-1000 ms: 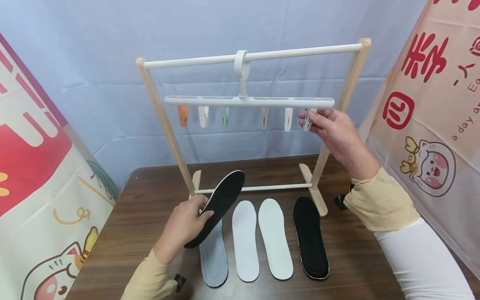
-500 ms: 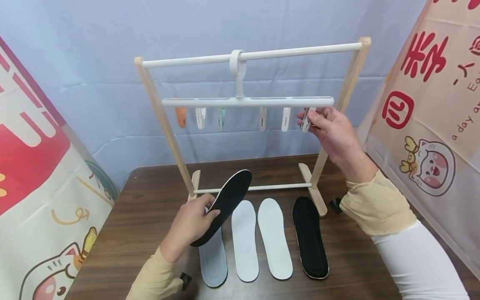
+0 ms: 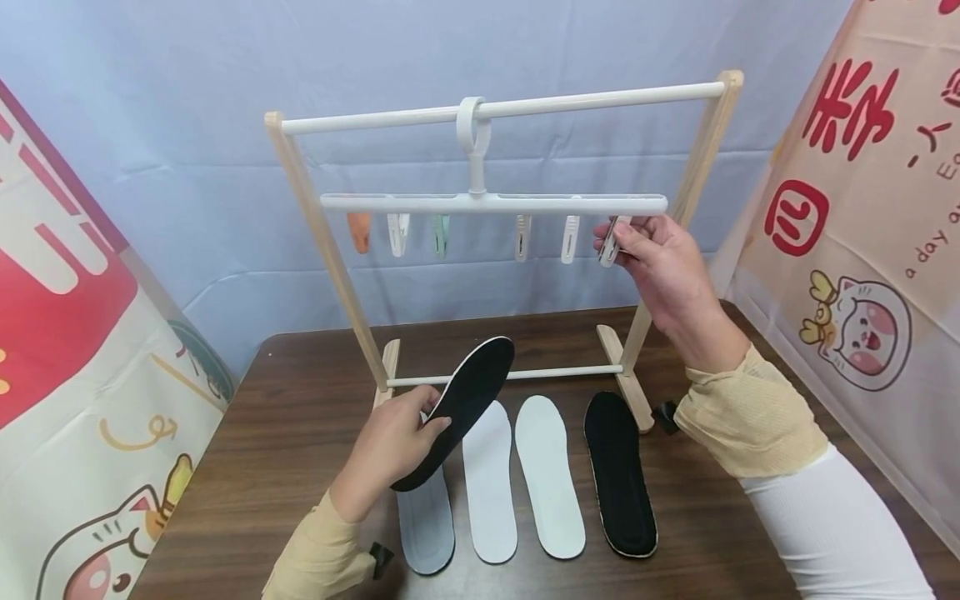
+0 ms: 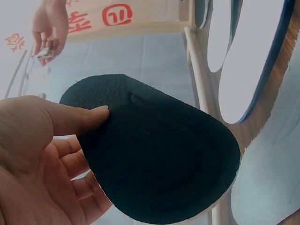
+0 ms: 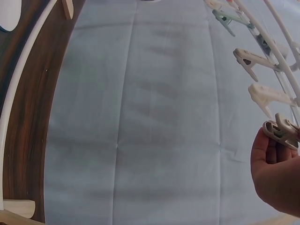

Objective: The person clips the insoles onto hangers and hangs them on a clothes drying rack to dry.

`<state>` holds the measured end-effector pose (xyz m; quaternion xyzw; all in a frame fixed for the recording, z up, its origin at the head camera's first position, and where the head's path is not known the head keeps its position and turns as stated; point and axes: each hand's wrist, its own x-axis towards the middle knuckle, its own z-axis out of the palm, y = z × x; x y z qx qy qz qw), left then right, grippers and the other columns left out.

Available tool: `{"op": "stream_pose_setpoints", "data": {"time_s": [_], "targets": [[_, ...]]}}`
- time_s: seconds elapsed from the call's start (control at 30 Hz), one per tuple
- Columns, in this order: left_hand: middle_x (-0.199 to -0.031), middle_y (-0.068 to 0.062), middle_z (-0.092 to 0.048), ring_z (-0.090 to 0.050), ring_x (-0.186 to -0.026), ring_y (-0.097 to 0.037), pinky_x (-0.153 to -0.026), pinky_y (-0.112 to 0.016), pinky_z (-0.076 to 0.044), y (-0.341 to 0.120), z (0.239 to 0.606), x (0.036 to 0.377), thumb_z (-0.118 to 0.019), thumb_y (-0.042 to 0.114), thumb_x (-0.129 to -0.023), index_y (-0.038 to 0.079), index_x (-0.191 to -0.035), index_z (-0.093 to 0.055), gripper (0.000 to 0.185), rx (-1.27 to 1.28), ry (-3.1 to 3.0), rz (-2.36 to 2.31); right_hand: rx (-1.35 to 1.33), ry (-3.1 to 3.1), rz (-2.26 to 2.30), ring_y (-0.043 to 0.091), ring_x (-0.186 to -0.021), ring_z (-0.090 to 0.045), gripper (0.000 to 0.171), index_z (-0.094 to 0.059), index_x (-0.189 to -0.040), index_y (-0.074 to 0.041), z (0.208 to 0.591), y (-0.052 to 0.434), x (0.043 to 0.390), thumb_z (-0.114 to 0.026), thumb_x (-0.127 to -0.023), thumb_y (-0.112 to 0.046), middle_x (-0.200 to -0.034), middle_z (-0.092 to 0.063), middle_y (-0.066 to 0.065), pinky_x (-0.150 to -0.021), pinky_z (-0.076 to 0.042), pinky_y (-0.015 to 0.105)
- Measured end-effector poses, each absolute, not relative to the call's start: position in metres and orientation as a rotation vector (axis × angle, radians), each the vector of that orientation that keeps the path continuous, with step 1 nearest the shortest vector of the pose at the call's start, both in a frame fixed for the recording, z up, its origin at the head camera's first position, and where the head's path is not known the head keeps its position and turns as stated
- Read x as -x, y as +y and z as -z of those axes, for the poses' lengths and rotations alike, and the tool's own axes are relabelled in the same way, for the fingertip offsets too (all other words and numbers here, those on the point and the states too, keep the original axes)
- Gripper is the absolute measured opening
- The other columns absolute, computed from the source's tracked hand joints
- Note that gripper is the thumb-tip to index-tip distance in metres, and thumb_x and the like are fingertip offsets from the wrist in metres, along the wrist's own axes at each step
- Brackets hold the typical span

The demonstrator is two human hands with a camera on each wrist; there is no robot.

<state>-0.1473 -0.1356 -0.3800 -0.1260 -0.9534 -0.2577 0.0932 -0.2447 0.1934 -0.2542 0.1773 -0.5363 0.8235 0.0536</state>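
My left hand (image 3: pixel 393 446) pinches a black insole (image 3: pixel 468 408) by its edge, thumb on the black face, fingers behind. The insole is tilted and held above the table, overlapping a grey insole (image 3: pixel 426 525) and a white insole (image 3: pixel 491 500) in the head view. With my right hand (image 3: pixel 667 267) I pinch the rightmost clothespin (image 3: pixel 611 243) under the white hanger bar (image 3: pixel 405 203). In the right wrist view this clothespin (image 5: pixel 281 132) sits between thumb and fingers, at the end of the row. The left wrist view shows the black insole (image 4: pixel 159 154) close up.
A wooden rack (image 3: pixel 321 250) with a white top rail carries the hanger. Other clothespins hang along it: orange (image 3: pixel 359 233), white (image 3: pixel 398 234), green (image 3: pixel 440 235). A pale insole (image 3: pixel 550 475) and another black insole (image 3: pixel 619 475) lie on the brown table (image 3: pixel 247 500).
My left hand has carried the black insole a little to the right. The hanger has shifted slightly left, while my right hand keeps its pinch on the rightmost clothespin.
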Motion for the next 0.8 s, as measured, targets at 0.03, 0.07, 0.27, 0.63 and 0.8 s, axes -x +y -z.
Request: {"op": "stream_pose_setpoints", "data": {"time_s": [0.03,0.07,0.27,0.63,0.8], "targets": [[-0.080,0.008,-0.065,-0.050,-0.064,-0.008,-0.064,-0.030,-0.044,-0.135,0.380,0.147,-0.080,0.019,-0.087,0.018,-0.095,-0.067,0.016,0.378,-2.828,0.765,-0.536,-1.630,-2.500,0.017,-0.091,-0.071,0.010,-0.058,-0.108,-0.002,0.254,0.193,0.244,-0.061,-0.100,-0.007,-0.092,-0.074,0.006,-0.086,-0.049,0.027],[-0.079,0.008,-0.065,-0.050,-0.064,-0.007,-0.064,-0.030,-0.044,-0.134,0.379,0.147,-0.079,0.019,-0.087,0.018,-0.095,-0.067,0.015,0.382,-2.826,0.766,-0.533,-1.631,-2.497,0.017,-0.091,-0.071,0.010,-0.058,-0.108,-0.002,0.254,0.193,0.244,-0.061,-0.101,-0.007,-0.091,-0.074,0.006,-0.086,-0.048,0.027],[-0.065,0.009,-0.052,-0.047,-0.061,-0.008,-0.060,-0.029,-0.041,-0.128,0.378,0.148,-0.078,0.019,-0.088,0.018,-0.095,-0.065,0.015,0.412,-2.822,0.768,-0.511,-1.623,-2.481,0.017,-0.092,-0.071,0.012,-0.057,-0.110,-0.001,0.255,0.191,0.242,-0.061,-0.100,-0.007,-0.092,-0.073,0.006,-0.086,-0.049,0.026],[-0.062,0.007,-0.044,-0.044,-0.060,-0.009,-0.059,-0.029,-0.039,-0.118,0.374,0.151,-0.077,0.020,-0.090,0.017,-0.093,-0.061,0.017,0.448,-2.816,0.811,-0.490,-1.560,-2.493,0.019,-0.089,-0.070,0.010,-0.057,-0.107,-0.001,0.256,0.190,0.238,-0.062,-0.099,-0.005,-0.090,-0.074,0.008,-0.083,-0.051,0.026],[-0.062,0.008,-0.045,-0.044,-0.060,-0.009,-0.059,-0.029,-0.039,-0.113,0.372,0.152,-0.077,0.020,-0.090,0.017,-0.092,-0.061,0.016,0.466,-2.811,0.838,-0.480,-1.543,-2.497,0.018,-0.089,-0.070,0.008,-0.058,-0.106,-0.001,0.256,0.190,0.236,-0.062,-0.099,-0.004,-0.089,-0.074,0.008,-0.080,-0.052,0.025]]}}
